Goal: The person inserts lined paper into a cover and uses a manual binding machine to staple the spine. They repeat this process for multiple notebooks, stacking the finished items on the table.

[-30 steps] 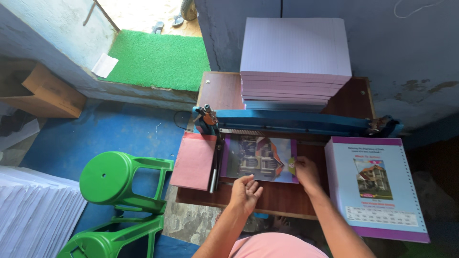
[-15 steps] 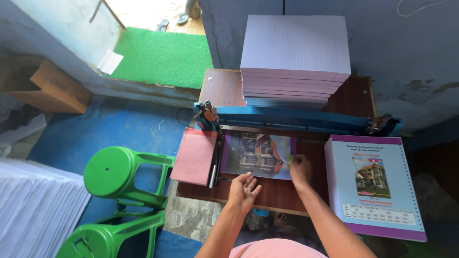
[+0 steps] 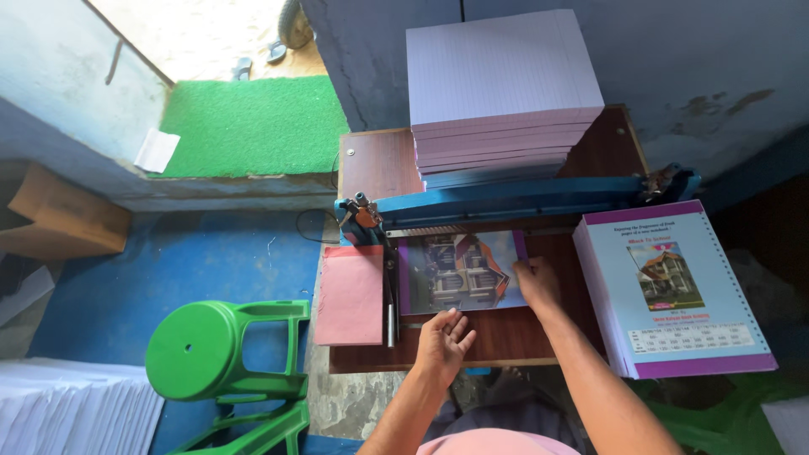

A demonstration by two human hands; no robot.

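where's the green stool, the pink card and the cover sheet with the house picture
green stool [image 3: 198, 350], head view, on its round seat
pink card [image 3: 350, 295], head view, middle of its face
cover sheet [image 3: 459, 271], head view, on the printed house

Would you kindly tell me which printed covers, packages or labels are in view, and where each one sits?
Glossy printed cover sheet with a house picture: under the blue machine, both hands on it.
Stack of purple-edged printed booklets: right of the table, pale blue cover, small house picture.
Brown cardboard box: far left on the floor, folded open.
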